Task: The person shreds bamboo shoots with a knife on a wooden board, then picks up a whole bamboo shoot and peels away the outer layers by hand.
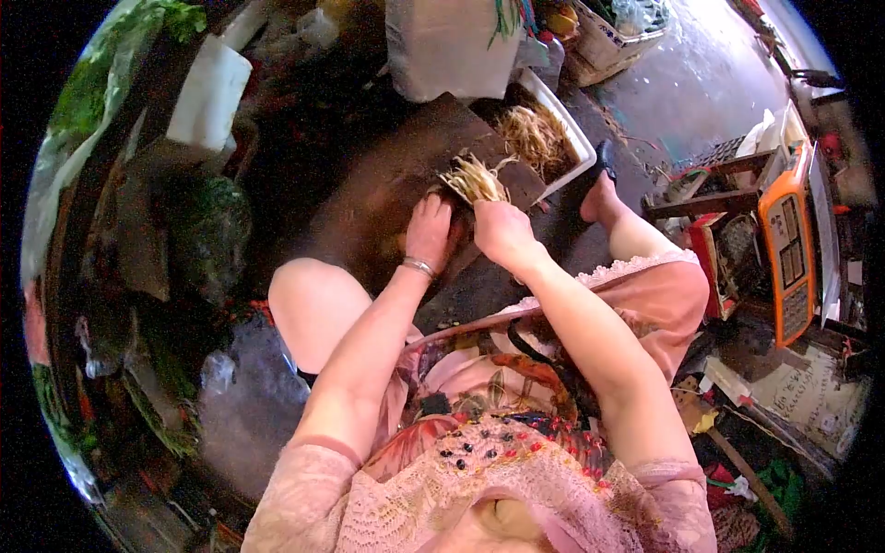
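Note:
A bundle of pale, thin, root-like stalks (476,178) sticks up from my right hand (505,235), whose fingers are wrapped round its lower end. Close by on the left, my left hand (430,229) wears a bracelet and has its fingers curled near the bundle's edge. What those fingers grip is hidden in shadow. Both hands are over a dark brown board or sheet (396,184) in front of my knees. Beyond my right hand, a white foam box (579,146) holds more of the stringy stalks (535,138).
A white foam block or box (452,55) stands at the far side. On the right are an orange scale (788,258) and a small wooden stool-like frame (714,184). A crate (604,46) is at the upper right. Bagged greens (207,230) lie left.

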Tool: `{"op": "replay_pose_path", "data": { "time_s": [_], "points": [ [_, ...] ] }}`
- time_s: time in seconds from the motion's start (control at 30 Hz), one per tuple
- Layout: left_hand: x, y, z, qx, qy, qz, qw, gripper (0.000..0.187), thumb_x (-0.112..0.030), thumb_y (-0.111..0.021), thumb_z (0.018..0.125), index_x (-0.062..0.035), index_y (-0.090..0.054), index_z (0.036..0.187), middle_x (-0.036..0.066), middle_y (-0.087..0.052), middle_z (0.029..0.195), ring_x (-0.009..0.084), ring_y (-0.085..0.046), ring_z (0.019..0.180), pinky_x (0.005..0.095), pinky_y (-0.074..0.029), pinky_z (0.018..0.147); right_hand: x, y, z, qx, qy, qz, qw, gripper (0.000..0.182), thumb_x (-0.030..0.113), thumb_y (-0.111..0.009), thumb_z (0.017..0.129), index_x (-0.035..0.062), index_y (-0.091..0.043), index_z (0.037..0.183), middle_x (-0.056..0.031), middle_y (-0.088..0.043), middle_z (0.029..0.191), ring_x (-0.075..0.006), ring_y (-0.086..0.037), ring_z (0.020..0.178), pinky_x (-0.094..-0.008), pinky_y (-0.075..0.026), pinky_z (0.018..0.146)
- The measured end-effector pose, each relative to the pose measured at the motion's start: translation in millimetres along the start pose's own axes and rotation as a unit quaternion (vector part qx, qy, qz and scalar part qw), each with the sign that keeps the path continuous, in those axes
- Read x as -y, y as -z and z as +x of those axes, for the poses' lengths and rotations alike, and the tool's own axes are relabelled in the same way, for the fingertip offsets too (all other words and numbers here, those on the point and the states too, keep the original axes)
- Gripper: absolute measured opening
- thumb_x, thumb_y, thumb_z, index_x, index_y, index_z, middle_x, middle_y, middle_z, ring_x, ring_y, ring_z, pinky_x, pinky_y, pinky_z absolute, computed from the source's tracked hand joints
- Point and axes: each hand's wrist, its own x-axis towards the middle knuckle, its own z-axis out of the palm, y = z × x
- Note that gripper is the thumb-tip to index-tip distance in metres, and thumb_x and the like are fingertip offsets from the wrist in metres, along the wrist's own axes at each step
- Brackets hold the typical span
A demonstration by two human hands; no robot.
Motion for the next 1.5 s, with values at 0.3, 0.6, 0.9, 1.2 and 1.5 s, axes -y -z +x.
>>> {"op": "replay_pose_path", "data": {
  "time_s": [0.3, 0.6, 0.9, 1.2, 1.5],
  "points": [
    [-13, 16, -16, 0.080, 0.027, 0.052, 0.995, 0.060, -0.034, -0.056, 0.081, -0.0073, -0.038, 0.131, 0.015, -0.034, 0.137, 0.0304, -0.030, 0.128, 0.0469, -0.023, 0.104, -6, 5, 1, 0.002, 0.002, 0.016, 1.000, 0.016, 0.012, -0.050, 0.078, 0.0016, -0.060, 0.085, -0.0210, -0.062, 0.086, -0.0374, -0.059, 0.086, -0.0463, -0.047, 0.076],
    [-21, 3, -17, 0.108, 0.061, 0.119, 0.985, 0.068, -0.044, -0.050, 0.084, -0.0105, -0.027, 0.138, 0.011, -0.024, 0.145, 0.0288, -0.027, 0.130, 0.0502, -0.023, 0.103, -14, 2, 8, 0.018, 0.008, 0.011, 1.000, 0.020, 0.018, -0.050, 0.083, 0.0028, -0.061, 0.087, -0.0193, -0.063, 0.087, -0.0357, -0.061, 0.085, -0.0449, -0.049, 0.075],
    [-21, 2, -17, 0.099, 0.079, 0.104, 0.987, 0.068, -0.044, -0.047, 0.086, -0.0158, -0.020, 0.141, 0.008, -0.017, 0.148, 0.0286, -0.026, 0.131, 0.0506, -0.019, 0.104, -13, 1, 1, 0.020, 0.008, 0.011, 1.000, 0.022, 0.021, -0.049, 0.085, 0.0026, -0.061, 0.088, -0.0193, -0.063, 0.087, -0.0358, -0.061, 0.086, -0.0452, -0.048, 0.075],
    [-6, 15, -10, 0.025, 0.021, 0.017, 0.999, 0.043, -0.023, -0.058, 0.080, -0.0073, -0.048, 0.118, 0.015, -0.043, 0.125, 0.0329, -0.038, 0.119, 0.0448, -0.030, 0.100, -21, -13, 3, -0.052, 0.031, 0.052, 0.997, 0.011, 0.010, -0.052, 0.076, 0.0012, -0.054, 0.081, -0.0228, -0.059, 0.078, -0.0407, -0.057, 0.080, -0.0494, -0.045, 0.072],
    [-3, 6, -6, 0.052, 0.009, -0.019, 0.998, 0.025, -0.021, -0.058, 0.079, -0.0043, -0.055, 0.096, 0.014, -0.051, 0.104, 0.0328, -0.048, 0.102, 0.0401, -0.040, 0.091, -20, 7, -4, -0.032, 0.023, 0.085, 0.996, 0.016, 0.015, -0.053, 0.077, -0.0003, -0.053, 0.083, -0.0244, -0.058, 0.080, -0.0423, -0.056, 0.082, -0.0498, -0.044, 0.072]
  ]
}}
